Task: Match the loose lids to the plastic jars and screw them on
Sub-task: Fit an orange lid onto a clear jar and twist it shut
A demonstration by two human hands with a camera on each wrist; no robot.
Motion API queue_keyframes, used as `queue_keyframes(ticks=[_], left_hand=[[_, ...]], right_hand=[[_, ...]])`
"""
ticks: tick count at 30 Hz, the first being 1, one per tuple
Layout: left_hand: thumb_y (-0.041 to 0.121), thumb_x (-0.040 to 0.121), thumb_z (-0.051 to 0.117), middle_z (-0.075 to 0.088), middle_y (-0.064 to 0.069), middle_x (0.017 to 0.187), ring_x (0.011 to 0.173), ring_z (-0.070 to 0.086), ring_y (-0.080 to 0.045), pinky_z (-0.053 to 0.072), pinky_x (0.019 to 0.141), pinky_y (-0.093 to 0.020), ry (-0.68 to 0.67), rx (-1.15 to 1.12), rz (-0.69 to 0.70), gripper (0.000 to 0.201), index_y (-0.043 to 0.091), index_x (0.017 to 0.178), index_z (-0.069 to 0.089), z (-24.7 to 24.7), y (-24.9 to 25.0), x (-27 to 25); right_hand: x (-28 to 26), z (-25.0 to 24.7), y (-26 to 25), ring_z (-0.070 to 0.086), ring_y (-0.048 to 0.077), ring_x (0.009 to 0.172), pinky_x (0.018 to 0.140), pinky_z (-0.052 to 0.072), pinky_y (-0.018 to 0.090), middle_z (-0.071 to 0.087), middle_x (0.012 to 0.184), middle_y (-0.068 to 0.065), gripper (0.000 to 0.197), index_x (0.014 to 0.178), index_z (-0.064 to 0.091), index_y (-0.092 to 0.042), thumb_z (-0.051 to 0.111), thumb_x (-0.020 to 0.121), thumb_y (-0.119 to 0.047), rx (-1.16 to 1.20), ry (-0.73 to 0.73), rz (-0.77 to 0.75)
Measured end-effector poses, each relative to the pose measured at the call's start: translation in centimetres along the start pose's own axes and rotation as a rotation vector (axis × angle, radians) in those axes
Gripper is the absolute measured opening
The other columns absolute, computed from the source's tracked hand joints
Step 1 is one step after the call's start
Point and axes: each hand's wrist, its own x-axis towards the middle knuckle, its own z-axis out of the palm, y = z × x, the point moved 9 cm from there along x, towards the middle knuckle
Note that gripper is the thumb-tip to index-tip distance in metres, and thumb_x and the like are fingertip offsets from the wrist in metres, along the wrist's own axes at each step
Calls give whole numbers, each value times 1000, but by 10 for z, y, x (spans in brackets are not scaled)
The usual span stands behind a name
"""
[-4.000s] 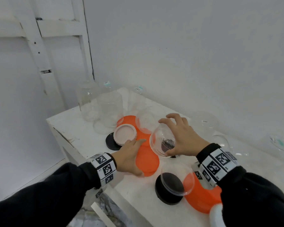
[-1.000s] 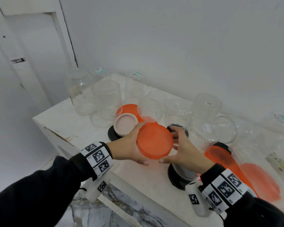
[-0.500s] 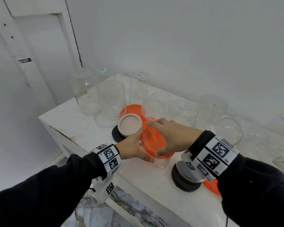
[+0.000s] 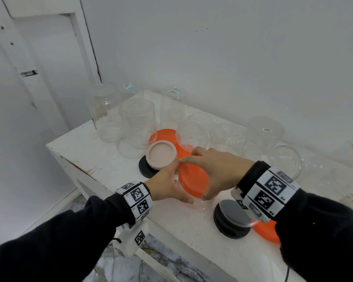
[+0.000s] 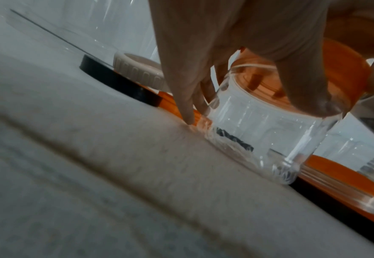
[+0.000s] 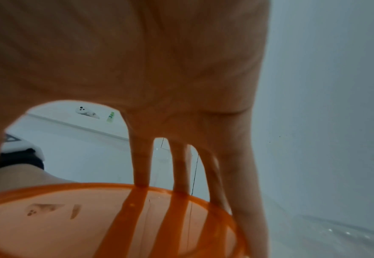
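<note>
A small clear plastic jar [image 5: 259, 125] stands upright near the table's front edge, its base just visible in the head view [image 4: 198, 204]. An orange lid [image 4: 194, 180] lies on its mouth, seen too in the left wrist view [image 5: 345, 69] and the right wrist view [image 6: 106, 220]. My right hand [image 4: 200, 177] reaches over from above, fingers and thumb curled round the lid's rim. My left hand [image 4: 179, 183] grips the jar's left side. Whether the lid's thread has caught is hidden.
A pink lid [image 4: 161, 156] rests on a black lid [image 4: 146, 170] just left of my hands. Another black lid [image 4: 231, 220] and orange lids [image 4: 267, 231] lie to the right. Several clear jars [image 4: 138, 123] crowd the back by the wall. The table's edge [image 4: 94, 176] is close.
A second ago my left hand held the orange lid up, tilted. The lid now sits on the jar, my right hand has come over it, and my left hand holds the jar.
</note>
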Motion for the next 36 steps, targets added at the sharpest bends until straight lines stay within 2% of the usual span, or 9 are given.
queue_keyframes(ticks=[3,8,13,18,21,25,28,31,36], left_hand=[[39,44,86,38,10,139,129,37,-1,36,109,-33,-52,11,-3,117,21,141,23,5,0,0],[40,42,86,38,7,140,130,37,-5,34,110,-34,-19,28,3,119,26,141,21,6,1,1],[40,40,86,45,12,133,124,42,0,36,106,-25,-14,44,7,110,29,135,31,5,3,4],[38,39,86,48,14,129,121,45,1,39,102,-21,0,8,-2,99,41,124,35,4,4,1],[32,42,87,49,18,124,115,47,8,40,97,-15,-28,-8,-12,92,43,118,37,6,5,1],[8,53,89,47,19,123,114,46,10,40,96,-13,-64,-29,-17,89,40,116,36,8,5,1],[14,48,89,46,21,118,105,48,18,41,89,-9,-57,-43,-10,86,37,113,38,8,7,0],[10,51,87,47,20,119,103,48,19,40,86,-7,-49,-51,-3,85,34,116,39,8,6,-1],[39,38,85,48,21,122,114,47,9,40,94,-13,-45,-12,-21,94,39,120,37,9,6,-1]], right_hand=[[-1,1,0,42,19,108,86,47,36,32,132,-6,94,140,21,-41,75,63,-47,-1,21,11],[-3,5,2,40,23,117,91,46,40,25,140,-1,105,143,15,-34,77,60,-56,-5,-11,23],[-5,4,0,43,22,110,84,48,36,31,132,-1,99,140,23,-33,78,60,-53,-27,32,28],[-5,3,0,42,21,109,80,46,33,32,131,-2,98,141,23,-35,78,61,-50,-47,36,3],[-5,5,-1,41,18,108,75,42,30,31,131,-5,96,140,24,-37,78,61,-41,-42,28,-36],[-5,9,0,35,15,115,83,46,35,26,135,-10,101,141,20,-42,79,61,-30,20,-21,-71],[-4,11,0,33,15,117,88,47,38,26,134,-11,102,140,20,-43,80,60,-26,44,-43,-85],[-3,12,1,35,15,116,91,46,38,27,134,-11,101,140,22,-45,80,60,-28,54,-42,-85],[-3,9,4,41,15,112,89,47,38,31,131,-12,99,138,24,-48,80,58,-34,57,-13,-78]])
